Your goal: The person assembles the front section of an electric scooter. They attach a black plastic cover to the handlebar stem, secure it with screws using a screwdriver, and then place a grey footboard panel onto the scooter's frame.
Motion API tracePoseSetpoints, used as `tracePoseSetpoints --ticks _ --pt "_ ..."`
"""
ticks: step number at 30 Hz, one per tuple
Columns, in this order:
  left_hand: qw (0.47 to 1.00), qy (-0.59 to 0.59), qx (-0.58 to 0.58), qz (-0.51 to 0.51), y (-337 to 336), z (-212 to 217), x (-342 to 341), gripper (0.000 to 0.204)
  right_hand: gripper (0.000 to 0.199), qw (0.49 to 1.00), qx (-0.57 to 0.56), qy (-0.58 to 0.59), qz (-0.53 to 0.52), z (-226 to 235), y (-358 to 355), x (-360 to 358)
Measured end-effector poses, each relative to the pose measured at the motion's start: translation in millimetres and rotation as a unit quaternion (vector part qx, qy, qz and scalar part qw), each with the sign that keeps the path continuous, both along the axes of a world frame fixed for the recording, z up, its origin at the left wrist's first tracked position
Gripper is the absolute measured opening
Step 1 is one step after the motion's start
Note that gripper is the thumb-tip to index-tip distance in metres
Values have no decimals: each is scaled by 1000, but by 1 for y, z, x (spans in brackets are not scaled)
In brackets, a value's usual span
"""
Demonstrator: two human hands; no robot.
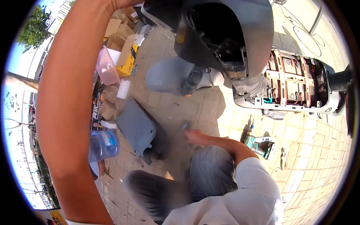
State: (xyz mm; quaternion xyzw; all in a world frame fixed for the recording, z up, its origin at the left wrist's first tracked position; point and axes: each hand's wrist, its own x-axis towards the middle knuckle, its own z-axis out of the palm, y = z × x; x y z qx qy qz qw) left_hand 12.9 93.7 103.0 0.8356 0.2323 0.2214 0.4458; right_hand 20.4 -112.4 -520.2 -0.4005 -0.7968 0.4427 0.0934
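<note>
The light grey electric scooter (240, 45) stands stripped: its floor cover is off, exposing the battery bay with orange straps (290, 77), and a grey plastic body panel (137, 127) lies on the paving; reassembly remains. The right hand (191, 134), blurred, reaches toward a small dark object (185, 125) just beside that panel; its grip cannot be determined. The left hand is out of view; only its raised forearm shows.

Paved ground (307, 150), grey panel (137, 129), drill (258, 144)

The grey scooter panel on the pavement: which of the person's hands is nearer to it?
Right. The right hand reaches down just to the right of the grey scooter panel, not touching it. The left arm stretches up toward the scooter; its hand is out of view.
</note>
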Motion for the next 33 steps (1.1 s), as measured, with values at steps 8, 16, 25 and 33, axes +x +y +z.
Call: tracePoseSetpoints --ticks 8,16,25,33 --pt "998 56 3 2 5 -47 -2 54 48 994 -78 -74 -18 -5 1 -18" --pt "993 68 -80 46 2 -52 3 67 26 912 -315 -242 99 128 -38 167" --pt "972 211 -81 59 5 -48 9 102 25 757 -395 184 -486 439 -68 212" --pt "957 231 -175 -16 22 -77 17 102 49 650 -246 263 -669 618 -69 111"
